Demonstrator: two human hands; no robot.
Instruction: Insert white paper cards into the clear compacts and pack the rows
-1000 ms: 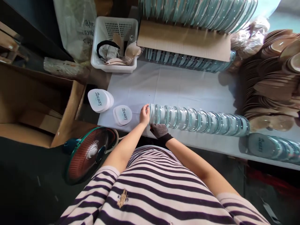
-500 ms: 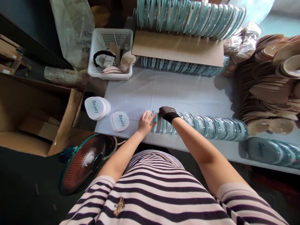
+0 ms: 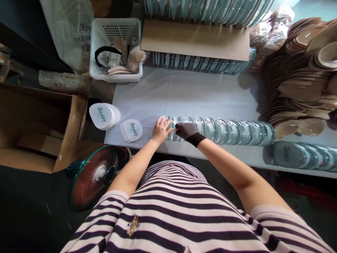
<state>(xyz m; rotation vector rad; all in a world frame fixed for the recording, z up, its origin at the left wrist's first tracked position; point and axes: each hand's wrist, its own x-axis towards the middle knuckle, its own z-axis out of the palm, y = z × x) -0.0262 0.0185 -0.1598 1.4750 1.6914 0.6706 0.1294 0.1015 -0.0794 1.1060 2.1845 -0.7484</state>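
A long row of clear, round-edged plastic cases (image 3: 228,131) stands nested on edge along the front of the table. My bare left hand (image 3: 160,130) lies against the row's left end, with its fingers spread over the first cases. My right hand (image 3: 187,131), in a dark fingerless-looking striped glove, is closed just to the right of it, above the same cases. Its fingertips are pinched at a case's edge, and what they hold is too small to make out. Left of my hands lies a small stack of white cards (image 3: 131,130) printed "beauty".
A taller card stack (image 3: 104,116) sits at the table's left edge. Behind are a white basket (image 3: 116,77), a cardboard sheet (image 3: 195,40) between rows of cases, and beige cup-shaped pieces (image 3: 302,91) at right. A fan (image 3: 92,177) and an open carton (image 3: 64,137) stand left.
My right hand has shifted slightly left along the row, closer to my left hand, which stays on the end cases. The whole view has shifted a little, so the table appears higher.
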